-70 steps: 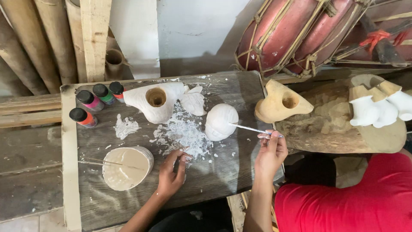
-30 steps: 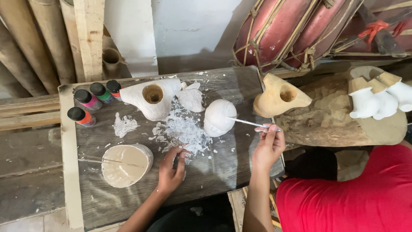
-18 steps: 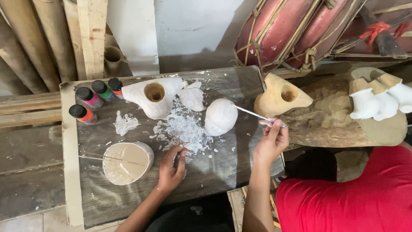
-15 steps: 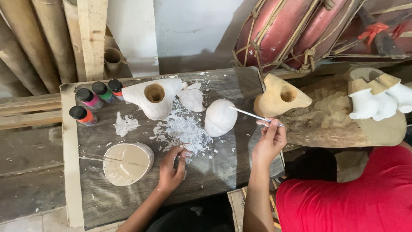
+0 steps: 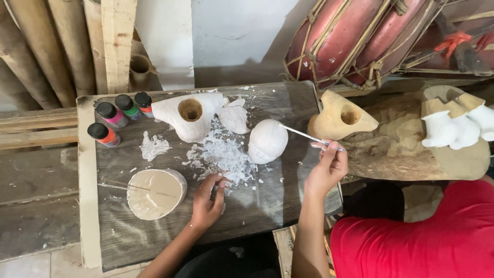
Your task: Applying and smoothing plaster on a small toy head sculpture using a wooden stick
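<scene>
While the right hand pinches a brush tip-on against the white head at mid-board, painting is underway; left hand, fingers curled, rests near scraps. Next stroke needs a steady wrist.

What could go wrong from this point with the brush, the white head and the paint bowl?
1. The right hand holds the brush by its far end, so the tip at the white head may wobble and smear.
2. The head looks unsupported, since the left hand rests on the board beside the white flakes; a push might roll it.
3. The paint bowl sits near the left hand and might be bumped.
</scene>
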